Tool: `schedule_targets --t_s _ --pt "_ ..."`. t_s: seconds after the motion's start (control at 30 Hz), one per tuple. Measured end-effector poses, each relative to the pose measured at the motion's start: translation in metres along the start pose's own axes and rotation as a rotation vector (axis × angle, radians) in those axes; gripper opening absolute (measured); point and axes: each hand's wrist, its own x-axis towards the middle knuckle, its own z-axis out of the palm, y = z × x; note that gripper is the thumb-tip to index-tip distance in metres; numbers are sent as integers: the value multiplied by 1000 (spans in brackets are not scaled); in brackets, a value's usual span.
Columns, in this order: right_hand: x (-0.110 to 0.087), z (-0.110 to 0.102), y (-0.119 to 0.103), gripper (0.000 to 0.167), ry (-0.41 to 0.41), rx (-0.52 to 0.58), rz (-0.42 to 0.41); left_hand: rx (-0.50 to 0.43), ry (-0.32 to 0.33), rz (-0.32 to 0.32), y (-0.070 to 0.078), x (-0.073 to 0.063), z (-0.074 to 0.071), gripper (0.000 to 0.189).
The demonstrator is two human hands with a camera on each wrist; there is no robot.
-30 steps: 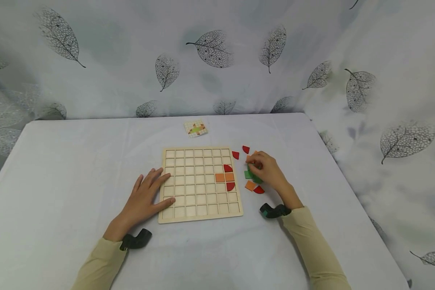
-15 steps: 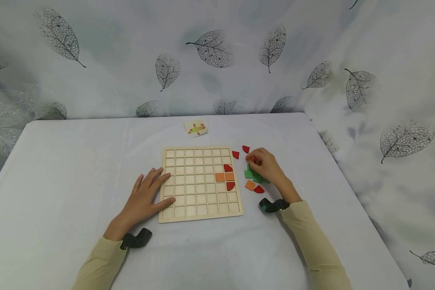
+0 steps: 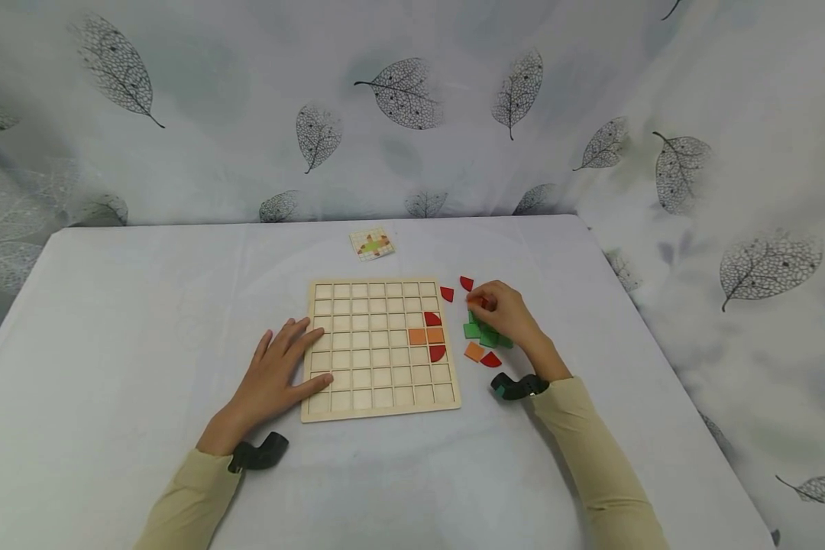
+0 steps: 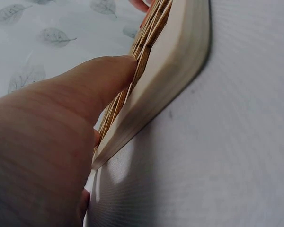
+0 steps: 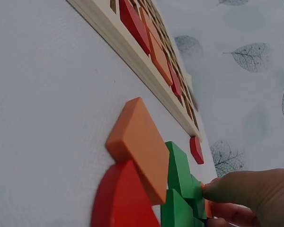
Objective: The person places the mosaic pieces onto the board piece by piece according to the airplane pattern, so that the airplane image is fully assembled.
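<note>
Right hand [image 3: 505, 315] pinches a small orange piece [image 3: 477, 301], mostly hidden by fingers, above the green pieces [image 3: 484, 333] it partly covers. Left hand [image 3: 277, 372] rests flat, fingers spread, on the grid board [image 3: 378, 382], which holds 2 orange squares [image 3: 425, 335] and 2 red quarter-rounds [image 3: 432, 318].

Sleeves: long, pale cream-yellow fabric, plain and unmarked, covering both forearms down to the wrists.
Cuffs: close-fitting, ending just short of the wrist devices.
Left hand [image 3: 275, 374]: bare, no rings or gloves visible.
Right hand [image 3: 507, 319]: bare, no rings or gloves visible.
Left wrist device [image 3: 260, 454]: small black unit, bent like an elbow, with a rounded barrel end, strapped at the cuff.
Right wrist device [image 3: 516, 386]: same black elbow-shaped unit, with a dark greenish tint at its front end.
Markings: no lettering can be made out on the sleeves or devices.
Cables: whether any lead from the devices cannot be told.
</note>
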Motion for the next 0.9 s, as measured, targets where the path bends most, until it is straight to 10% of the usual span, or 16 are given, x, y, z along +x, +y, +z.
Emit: schedule_targets --t_s 0.9 --pt "3 -11 4 25 -90 -58 72 -14 16 1 -1 1 1 76"
